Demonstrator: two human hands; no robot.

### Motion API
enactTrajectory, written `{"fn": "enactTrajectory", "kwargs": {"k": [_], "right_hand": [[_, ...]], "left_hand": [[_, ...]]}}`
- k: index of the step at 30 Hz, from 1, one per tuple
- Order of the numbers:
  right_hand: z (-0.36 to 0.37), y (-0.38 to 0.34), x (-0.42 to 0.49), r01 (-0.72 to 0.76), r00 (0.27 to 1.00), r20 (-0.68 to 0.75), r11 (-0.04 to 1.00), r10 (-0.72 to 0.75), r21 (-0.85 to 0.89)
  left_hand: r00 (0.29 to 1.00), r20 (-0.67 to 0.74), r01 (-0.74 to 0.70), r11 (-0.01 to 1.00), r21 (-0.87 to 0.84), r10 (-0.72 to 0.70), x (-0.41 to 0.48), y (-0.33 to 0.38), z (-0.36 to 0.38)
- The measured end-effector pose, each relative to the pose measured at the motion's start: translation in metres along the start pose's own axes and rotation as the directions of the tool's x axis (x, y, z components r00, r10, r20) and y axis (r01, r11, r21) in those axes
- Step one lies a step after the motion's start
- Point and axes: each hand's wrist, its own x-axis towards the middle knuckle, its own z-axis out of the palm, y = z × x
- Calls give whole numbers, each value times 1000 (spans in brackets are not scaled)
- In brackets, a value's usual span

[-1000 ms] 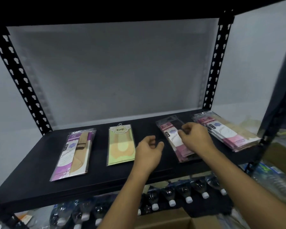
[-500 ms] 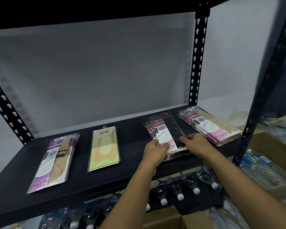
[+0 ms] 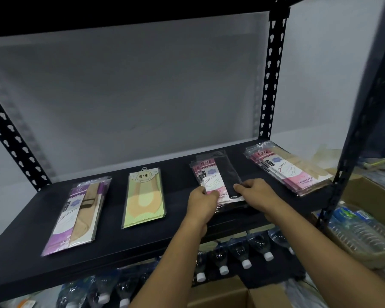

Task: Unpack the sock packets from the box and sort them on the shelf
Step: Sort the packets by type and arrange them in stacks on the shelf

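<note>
Several piles of sock packets lie in a row on the black shelf (image 3: 31,258). From the left: a purple packet with tan socks (image 3: 76,216), a green and yellow packet (image 3: 145,197), a pink pile with black socks (image 3: 218,174), and a pink pile with beige socks (image 3: 287,170). My left hand (image 3: 201,202) grips the near left corner of the black-sock pile. My right hand (image 3: 255,192) pinches its near right edge. The near end of that pile is hidden under my hands.
A cardboard box (image 3: 231,296) stands open below the shelf front. Plastic water bottles (image 3: 245,254) lie on the level underneath. Black slotted uprights (image 3: 273,74) frame the shelf. A tray of wrapped bottles (image 3: 360,232) sits at the right.
Both hands came down from the far end of the black-sock pile to its near end and closed on its edges. The view has swung to the right.
</note>
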Motion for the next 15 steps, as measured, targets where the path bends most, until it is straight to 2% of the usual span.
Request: {"fn": "enactTrajectory", "kwargs": {"k": [8,15], "right_hand": [[33,-19,5,52,998,21,999,-52,13],[46,-25,9,60,997,44,998,-60,-8]], "left_hand": [[992,-119,-39,999,-3,38,9,-3,-25],[988,-149,-48,999,-13,45,11,-6,-35]]}}
